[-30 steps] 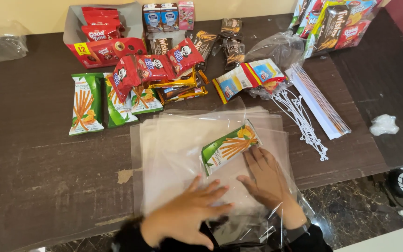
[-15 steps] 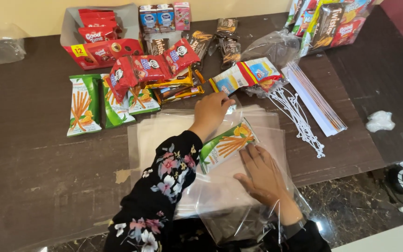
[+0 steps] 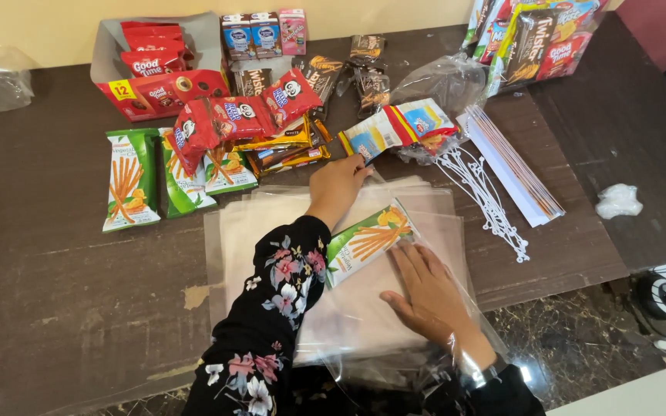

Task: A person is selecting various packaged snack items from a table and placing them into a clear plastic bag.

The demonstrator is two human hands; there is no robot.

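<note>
My left hand (image 3: 338, 183) reaches forward over a stack of clear plastic bags (image 3: 252, 231), and its fingertips touch a strip of white, yellow and blue snack packets (image 3: 398, 127). It holds nothing that I can see. My right hand (image 3: 428, 296) lies flat, fingers spread, on the near part of the stack. Clear film is bunched around its wrist. Just beyond its fingertips a green packet of stick snacks (image 3: 368, 245) lies tilted inside a clear bag. My left sleeve is black with flowers.
On the dark wooden table (image 3: 55, 308) lie more green stick packets (image 3: 129, 189), red packets (image 3: 225, 119), a red carton (image 3: 156, 92), small drink cartons (image 3: 265, 35), white ties (image 3: 483, 196), flat white strips (image 3: 514, 166), crumpled tissue (image 3: 618, 200) and a bag of snacks (image 3: 533, 38).
My left hand left the near edge of the bag stack and stretched forward to the snack packets. My right hand stayed flat by the green packet.
</note>
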